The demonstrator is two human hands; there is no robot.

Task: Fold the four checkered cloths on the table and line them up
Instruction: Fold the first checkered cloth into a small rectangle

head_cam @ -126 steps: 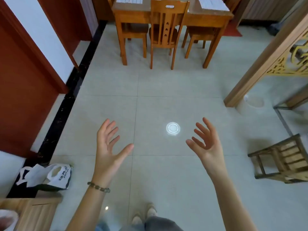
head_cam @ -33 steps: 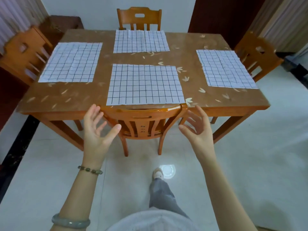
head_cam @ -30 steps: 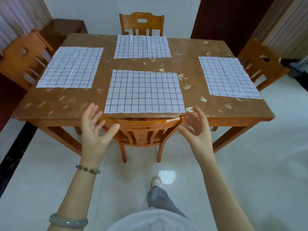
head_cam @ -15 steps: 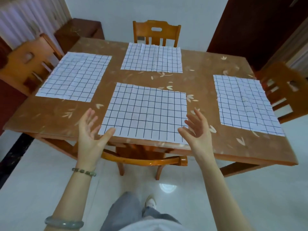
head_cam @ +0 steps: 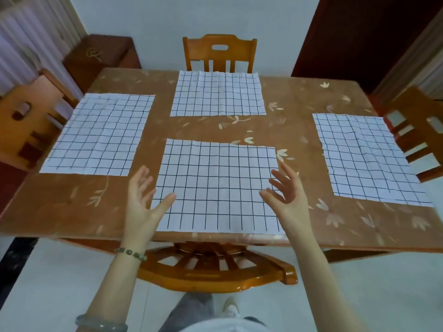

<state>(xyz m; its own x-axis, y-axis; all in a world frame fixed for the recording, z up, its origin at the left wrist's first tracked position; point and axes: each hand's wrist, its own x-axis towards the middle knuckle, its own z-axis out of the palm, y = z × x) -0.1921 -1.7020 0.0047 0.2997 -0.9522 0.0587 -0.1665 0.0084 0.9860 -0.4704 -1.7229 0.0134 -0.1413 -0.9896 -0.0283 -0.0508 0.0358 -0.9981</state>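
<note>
Four cloths lie flat, unfolded on the surface [head_cam: 299, 140]. Near cloth [head_cam: 218, 188] sits between left hand [head_cam: 141, 202] and right hand [head_cam: 290, 195]; fingers spread, holding nothing, likely poised to take its side edges.

The person is now close up at the near edge of the table [head_cam: 60, 212]. The left hand [head_cam: 141, 202] and right hand [head_cam: 287, 197], a second ago level with the chair back [head_cam: 215, 274], now reach over the side edges of the nearest checkered cloth [head_cam: 218, 188].
</note>
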